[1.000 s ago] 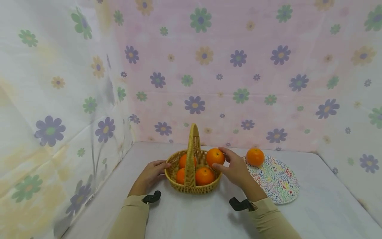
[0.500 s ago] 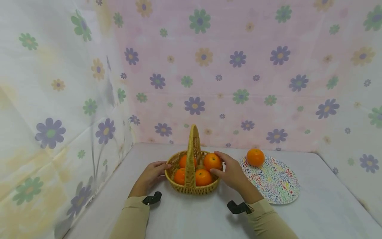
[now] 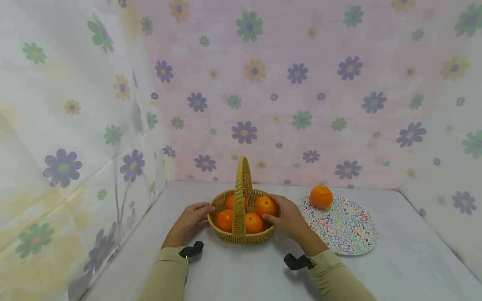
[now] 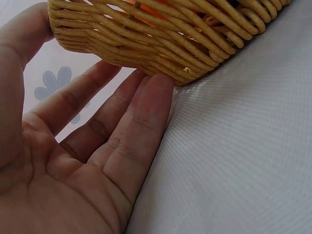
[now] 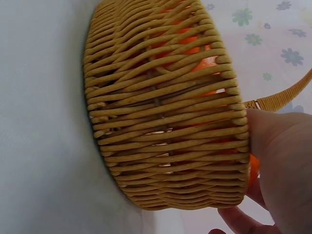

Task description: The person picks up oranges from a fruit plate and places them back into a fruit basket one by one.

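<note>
A woven wicker basket [image 3: 222, 235] with a tall arched handle stands on the white table, several oranges inside. My left hand [image 3: 191, 220] holds its left end, thumb over the rim; in the left wrist view the fingers [image 4: 141, 117] lie stretched along the outside near the bottom edge. At the right end, my right hand [image 3: 290, 217] grips an orange [image 3: 265, 206] just inside the rim, between thumb and fingers. Beside it in the basket lie a front orange [image 3: 254, 224] and, left of the handle, another orange [image 3: 224, 220]. The basket wall hides most of that grip in the right wrist view.
To the right lies a round mat [image 3: 352, 232] speckled in many colours, with a single orange [image 3: 321, 197] on its back edge. Flowered cloth [image 3: 282, 104] hangs behind the table and along both sides.
My right hand has lowered the orange from above the rim into the basket's right end, moving slightly left. The oranges at the front have shifted left. My left hand stays at the rim.
</note>
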Motion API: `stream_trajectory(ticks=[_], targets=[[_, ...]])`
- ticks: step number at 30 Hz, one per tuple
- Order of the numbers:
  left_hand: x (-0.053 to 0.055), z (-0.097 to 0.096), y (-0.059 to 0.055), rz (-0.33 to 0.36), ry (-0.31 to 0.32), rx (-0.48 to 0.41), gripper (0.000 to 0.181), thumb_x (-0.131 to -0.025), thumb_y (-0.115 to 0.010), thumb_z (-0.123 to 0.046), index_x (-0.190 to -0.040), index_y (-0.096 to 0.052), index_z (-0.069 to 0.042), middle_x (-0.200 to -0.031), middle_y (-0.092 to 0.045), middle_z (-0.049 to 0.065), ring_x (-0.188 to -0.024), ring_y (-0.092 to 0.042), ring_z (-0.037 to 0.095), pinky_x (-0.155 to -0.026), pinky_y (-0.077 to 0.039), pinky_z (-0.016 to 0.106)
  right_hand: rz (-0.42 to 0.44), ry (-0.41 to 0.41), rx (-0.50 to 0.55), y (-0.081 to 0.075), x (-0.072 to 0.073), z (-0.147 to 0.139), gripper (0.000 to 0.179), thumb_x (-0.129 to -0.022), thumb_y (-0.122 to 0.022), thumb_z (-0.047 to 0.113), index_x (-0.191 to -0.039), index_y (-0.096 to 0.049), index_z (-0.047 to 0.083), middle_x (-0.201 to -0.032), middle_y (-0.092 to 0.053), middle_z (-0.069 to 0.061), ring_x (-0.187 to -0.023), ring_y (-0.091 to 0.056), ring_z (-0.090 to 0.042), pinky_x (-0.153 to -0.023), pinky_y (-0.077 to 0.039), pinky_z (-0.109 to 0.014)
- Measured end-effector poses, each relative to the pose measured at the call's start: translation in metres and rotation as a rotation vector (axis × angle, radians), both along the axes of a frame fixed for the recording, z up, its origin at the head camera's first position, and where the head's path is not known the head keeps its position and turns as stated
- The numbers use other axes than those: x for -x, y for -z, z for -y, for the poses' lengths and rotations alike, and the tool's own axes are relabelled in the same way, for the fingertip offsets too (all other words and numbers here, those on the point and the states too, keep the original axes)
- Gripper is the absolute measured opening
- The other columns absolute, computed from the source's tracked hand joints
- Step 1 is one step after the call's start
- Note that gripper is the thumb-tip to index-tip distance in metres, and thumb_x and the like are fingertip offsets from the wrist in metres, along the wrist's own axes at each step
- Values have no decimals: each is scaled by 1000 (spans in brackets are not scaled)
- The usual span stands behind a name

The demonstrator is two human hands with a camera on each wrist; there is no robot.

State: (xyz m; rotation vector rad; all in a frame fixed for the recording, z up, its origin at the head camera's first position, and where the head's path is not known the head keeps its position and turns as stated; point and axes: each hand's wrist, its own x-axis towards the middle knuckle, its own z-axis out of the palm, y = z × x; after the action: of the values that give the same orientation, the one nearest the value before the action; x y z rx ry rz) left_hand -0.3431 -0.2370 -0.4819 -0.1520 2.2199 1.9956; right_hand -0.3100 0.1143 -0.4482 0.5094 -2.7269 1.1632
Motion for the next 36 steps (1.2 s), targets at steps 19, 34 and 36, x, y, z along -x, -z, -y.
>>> stream_trajectory(ticks=[19,34,36], targets=[[2,0,1,0,1,17,54,-92,-77,-36,-134,-66,-3,-130,-70,12,-108,-70,21,-97,-60,38,20,45,-22,5,1,0,72,-87,-82,44,-147,-55,16,-148,-59,-7,-137,-56,-31,-114,-46,-55],[2,0,2,-4,-7,10,50,-93,-77,-36,-130,-68,-4,-128,-71,11,-106,-71,20,-97,-60,38,13,65,10,6,0,2,66,-85,-85,41,-143,-62,19,-143,-63,-4,-135,-58,-29,-113,-47,-53],[1,0,3,0,-10,2,50,-92,-77,-35,-130,-68,-4,-127,-71,10,-106,-71,20,-96,-61,37,22,67,13,7,1,2,65,-85,-84,41,-143,-62,20,-143,-63,-3,-134,-58,-29,-113,-48,-53]])
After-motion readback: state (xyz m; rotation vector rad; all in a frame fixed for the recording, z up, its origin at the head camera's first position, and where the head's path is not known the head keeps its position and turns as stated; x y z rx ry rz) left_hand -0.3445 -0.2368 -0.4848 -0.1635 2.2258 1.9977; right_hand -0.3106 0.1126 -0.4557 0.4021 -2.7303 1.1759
